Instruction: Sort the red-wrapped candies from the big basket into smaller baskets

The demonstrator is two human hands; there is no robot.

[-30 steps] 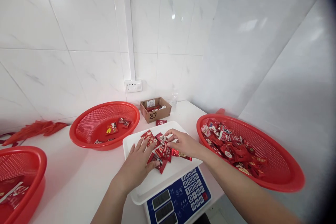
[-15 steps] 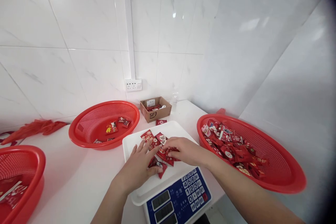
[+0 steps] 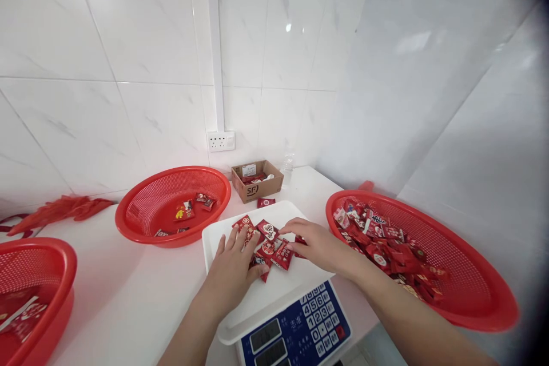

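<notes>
Your left hand (image 3: pixel 231 277) lies open and palm down over the pile of small red foil packets (image 3: pixel 268 249), fingers spread, with the fingertips on or just above the upper packets and the thumb against a packet at the pile's near edge; it isn't closed on anything. Your right hand (image 3: pixel 317 246) is half open and reaches in from the other side, its curled fingertips (image 3: pixel 291 246) at the pile's right edge, but you can't tell whether they are pinching a packet or only touching it. The pile sits on the white plastic weighing tray (image 3: pixel 278 211) of the blue-faced digital scale (image 3: pixel 295 320), with one more red packet (image 3: pixel 266 202) apart from it near the tray's far edge. To your right, the round red mesh basket (image 3: pixel 493 297) is heaped with packets. Ahead and to your left, the second round red mesh basket (image 3: pixel 124 211) holds only a few, and the third red mesh basket (image 3: pixel 64 257) sits at the near left. The small brown cardboard box (image 3: pixel 257 183) stands against the white tiled wall, just beyond the tray.
</notes>
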